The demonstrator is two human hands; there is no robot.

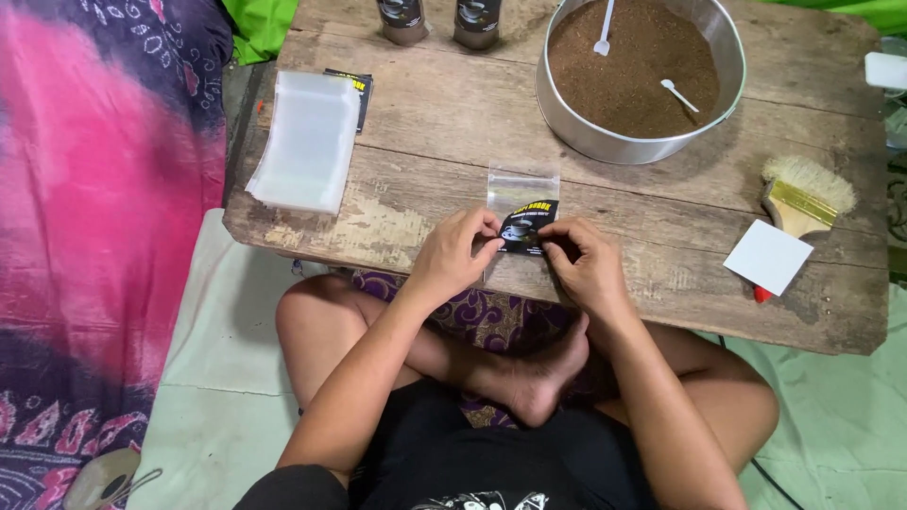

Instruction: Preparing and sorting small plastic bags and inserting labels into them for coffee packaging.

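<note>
Both hands, the left hand [453,253] and the right hand [578,263], pinch a small clear bag [522,194] with a black label [527,227] near the table edge [397,269], so it might slip off into the lap, though bare wood gives room before the big pan of brown powder [639,76].
</note>
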